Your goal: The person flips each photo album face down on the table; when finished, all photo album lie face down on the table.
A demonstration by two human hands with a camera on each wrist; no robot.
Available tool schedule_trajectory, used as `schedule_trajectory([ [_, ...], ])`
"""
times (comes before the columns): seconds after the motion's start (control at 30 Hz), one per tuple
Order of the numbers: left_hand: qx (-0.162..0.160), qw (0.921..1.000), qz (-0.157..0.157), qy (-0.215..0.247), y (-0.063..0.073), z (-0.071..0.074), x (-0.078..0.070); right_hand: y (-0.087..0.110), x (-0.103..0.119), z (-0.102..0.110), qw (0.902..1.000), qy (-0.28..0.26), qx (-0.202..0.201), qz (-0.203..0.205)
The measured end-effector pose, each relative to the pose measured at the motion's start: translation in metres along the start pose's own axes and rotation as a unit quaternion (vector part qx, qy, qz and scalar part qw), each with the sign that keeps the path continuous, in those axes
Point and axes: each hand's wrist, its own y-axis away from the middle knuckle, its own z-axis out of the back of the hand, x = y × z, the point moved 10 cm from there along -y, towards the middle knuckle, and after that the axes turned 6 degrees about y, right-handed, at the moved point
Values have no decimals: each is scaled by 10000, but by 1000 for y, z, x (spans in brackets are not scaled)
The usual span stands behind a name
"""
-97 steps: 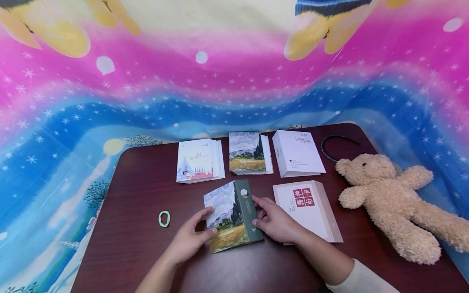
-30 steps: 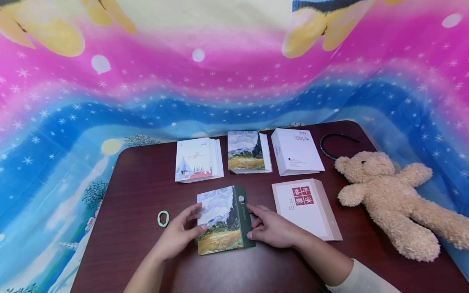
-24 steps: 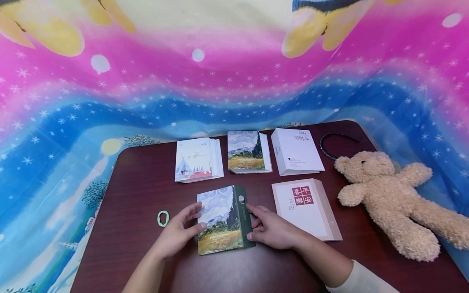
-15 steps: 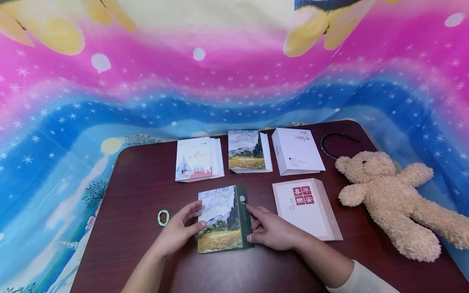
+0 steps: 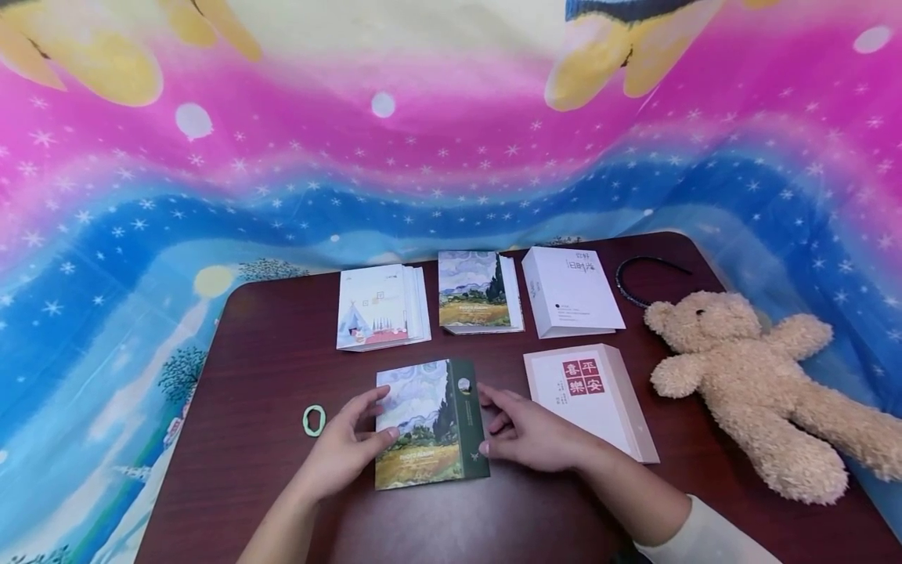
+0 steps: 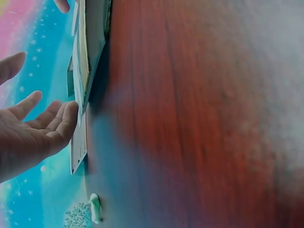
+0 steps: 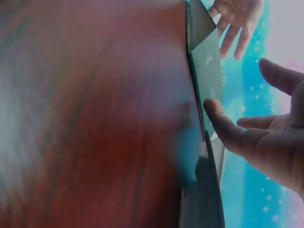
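Observation:
A photo album with a painted landscape cover and dark green spine lies on the dark wood table, nearest the person. At its left edge is my left hand, fingers spread and relaxed, the thumb tip overlapping the cover. My right hand sits beside the spine with loosely bent fingers. In the left wrist view the left hand has its fingertips right at the album's edge. The right wrist view shows one fingertip of the right hand at the green spine, the other fingers apart from it.
Behind stand a white album with a tent picture, a second landscape album and a white album with black lettering. An album with red characters lies right. Also there: green hair tie, headband, teddy bear.
Over three seconds the album has shifted left and straightened, both hands moving with it. In the last half second the right hand has drawn slightly right, showing more of the spine.

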Motion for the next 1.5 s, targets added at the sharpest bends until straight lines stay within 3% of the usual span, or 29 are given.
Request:
schedule_trajectory([
  [0.37,56,9992,-345,191,-5,-6,-18,8,1,23,9997,202,-118,64],
  [0.7,88,9990,-410,120,-14,-13,-27,8,-2,36,9993,305,-233,9],
  [1.1,443,9960,-752,199,-33,-44,-45,8,-11,59,9965,587,-589,-112],
  [1.5,839,9914,-756,662,-48,-78,-59,14,-11,91,9922,729,-1008,31],
])
